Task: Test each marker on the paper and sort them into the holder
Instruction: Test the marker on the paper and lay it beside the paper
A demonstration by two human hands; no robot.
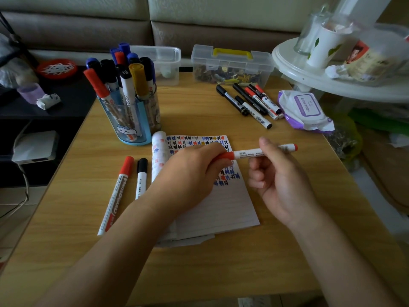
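A red-capped white marker (250,153) lies level above the paper, held by both hands. My left hand (188,173) grips its red cap end; my right hand (276,173) pinches the white barrel. The notebook paper (212,204) beneath carries rows of red, blue and black test marks near its top. A blue-based clear holder (132,116) at the left back is packed with several markers. Two markers, one red-capped (117,191) and one black-capped (141,178), lie left of the paper. Several loose markers (250,103) lie at the back right.
Two clear plastic boxes (230,65) stand along the table's far edge. A purple wet-wipes pack (305,109) lies at the right edge beside a white round stand (332,78) with cups. A dark shelf with a red dish (56,68) is on the left.
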